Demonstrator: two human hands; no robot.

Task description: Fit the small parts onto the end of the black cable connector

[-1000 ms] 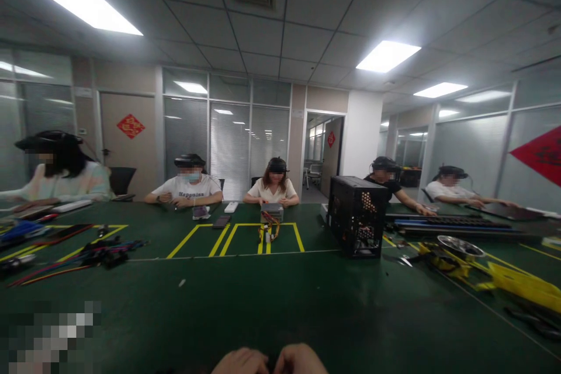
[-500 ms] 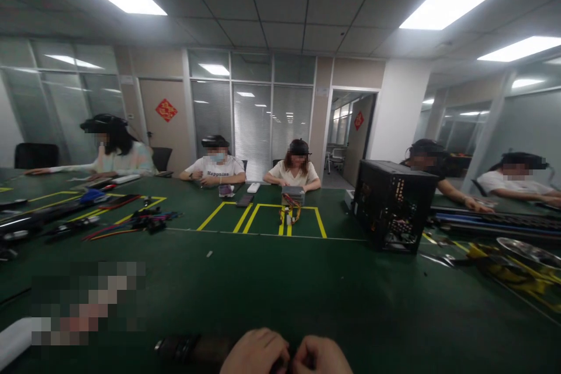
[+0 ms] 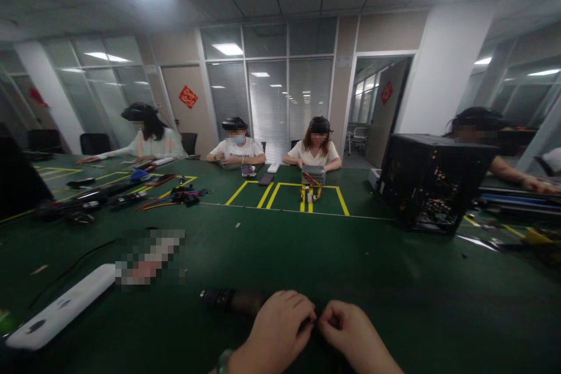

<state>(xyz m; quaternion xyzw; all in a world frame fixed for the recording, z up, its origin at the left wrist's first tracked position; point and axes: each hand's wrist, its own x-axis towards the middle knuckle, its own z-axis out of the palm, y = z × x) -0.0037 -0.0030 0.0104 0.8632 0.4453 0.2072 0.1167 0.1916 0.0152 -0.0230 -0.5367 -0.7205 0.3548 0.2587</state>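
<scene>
Close to the table's near edge, my left hand (image 3: 284,324) is curled, with its thumb and fingers drawn together. My right hand (image 3: 344,324) faces it with thumb and forefinger pinched, the fingertips of both almost meeting. Whatever they hold between them is too small and dark to make out. A dark cylinder (image 3: 232,300) with a ringed, narrower end lies left of my left hand. Its right end is hidden behind that hand, so I cannot tell whether they touch. A bracelet (image 3: 224,360) circles my left wrist.
A white power strip (image 3: 65,310) lies at left on the green table (image 3: 394,292). Cables (image 3: 184,196) lie farther back. A black computer case (image 3: 438,181) stands at right. Across the table, a person (image 3: 313,146) sits behind a power supply (image 3: 313,173); several co-workers sit around.
The view has tilted down and turned left, so more of my hands, forearms and the white power strip shows. My hands stay close together, fingers still curled.
</scene>
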